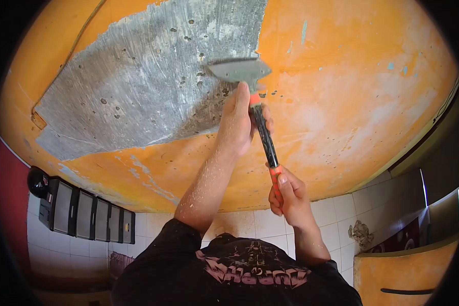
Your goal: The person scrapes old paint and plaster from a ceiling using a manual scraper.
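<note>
A long-handled wall scraper [266, 135] leans up across the wall, its wide grey blade [242, 70] at the border between bare grey plaster and orange paint. My left hand [238, 117] is closed around the upper handle, with the thumb pressed up against the base of the blade. Lower down, my right hand [292, 196] wraps the orange grip at the handle's end. Whether the whole blade edge touches the wall cannot be made out. Pale dust and flakes cover my left forearm [206, 181].
Orange painted wall [336, 117] surrounds a pitted grey stripped patch [137, 81]. A cable [76, 46] runs down at upper left. A drawer unit [86, 211] with a black helmet-like object [37, 181] stands at left. White floor tiles [270, 223] and a crumpled cloth [360, 234] lie below.
</note>
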A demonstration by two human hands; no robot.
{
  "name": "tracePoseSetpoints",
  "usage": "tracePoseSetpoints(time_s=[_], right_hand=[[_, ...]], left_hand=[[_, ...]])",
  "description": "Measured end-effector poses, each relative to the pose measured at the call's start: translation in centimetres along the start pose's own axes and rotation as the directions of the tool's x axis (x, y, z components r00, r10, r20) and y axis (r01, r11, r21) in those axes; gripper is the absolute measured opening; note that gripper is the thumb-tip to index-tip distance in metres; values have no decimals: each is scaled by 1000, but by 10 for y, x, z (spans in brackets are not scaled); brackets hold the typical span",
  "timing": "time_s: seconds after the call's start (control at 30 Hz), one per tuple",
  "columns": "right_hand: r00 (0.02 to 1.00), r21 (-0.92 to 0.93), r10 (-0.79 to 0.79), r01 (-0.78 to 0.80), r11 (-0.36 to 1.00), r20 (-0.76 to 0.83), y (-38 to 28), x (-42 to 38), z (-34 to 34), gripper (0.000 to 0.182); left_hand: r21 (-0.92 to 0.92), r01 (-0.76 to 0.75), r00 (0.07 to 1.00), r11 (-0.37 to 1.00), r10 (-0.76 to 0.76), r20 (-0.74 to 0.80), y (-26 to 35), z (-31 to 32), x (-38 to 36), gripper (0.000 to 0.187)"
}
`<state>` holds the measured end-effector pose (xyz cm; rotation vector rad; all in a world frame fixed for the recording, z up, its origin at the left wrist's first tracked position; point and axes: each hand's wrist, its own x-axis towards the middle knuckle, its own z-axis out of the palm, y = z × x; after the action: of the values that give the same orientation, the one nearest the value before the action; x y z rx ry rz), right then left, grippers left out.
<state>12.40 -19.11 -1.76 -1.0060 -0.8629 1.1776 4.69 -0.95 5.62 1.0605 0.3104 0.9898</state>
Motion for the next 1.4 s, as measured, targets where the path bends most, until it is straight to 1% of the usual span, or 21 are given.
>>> tracePoseSetpoints(time_s=[0.1,0.2,0.3,0.4,0.5,0.6,0.7,0.73,0.87,0.97,1.07,1.17,1.23,1.4], right_hand=[[999,2,-12,12,1000,34,-6,6,-3,40],[999,6,-12,12,1000,32,-18,8,-1,41],[1000,15,11,-11,1000,-5,-15,3,2,41],[1000,35,22,-22,999,-6,-4,-1,3,40],[1000,23,-23,23,999,-5,-15,10,6,40],[1000,69,-8,8,998,-5,-13,8,8,40],[1000,48,19,-18,999,-15,1,-2,13,40],[1000,61,8,-8,998,2,1,0,13,41],[998,88,-46,42,995,43,-21,13,15,41],[999,95,-37,38,995,-15,-4,11,16,38],[999,55,-33,35,998,-40,-3,7,22,35],[995,43,-97,96,994,12,-23,20,19,34],[995,40,-96,97,995,-12,-28,21,22,35],[998,37,-56,57,998,-8,-12,9,24,39]], left_hand=[[-30,10,999,1000,-9,43,0,1,-3,58],[-12,-72,996,997,72,61,13,10,9,58],[-29,-49,998,998,51,44,9,5,6,53],[-53,-20,999,998,23,48,1,1,0,53],[-30,-56,998,998,56,9,12,7,12,52],[-9,-79,995,997,79,53,17,8,10,51],[-36,-14,999,999,15,30,5,0,-2,50],[28,-1,998,1000,0,57,8,-1,-1,57],[51,-58,998,997,56,31,32,20,13,58],[30,10,999,1000,-11,34,22,8,8,58],[47,-5,998,999,2,67,17,3,6,57],[28,-77,993,997,74,94,36,15,25,44],[29,-62,994,998,60,92,42,20,25,46],[8,-41,996,999,40,81,27,8,9,50]])
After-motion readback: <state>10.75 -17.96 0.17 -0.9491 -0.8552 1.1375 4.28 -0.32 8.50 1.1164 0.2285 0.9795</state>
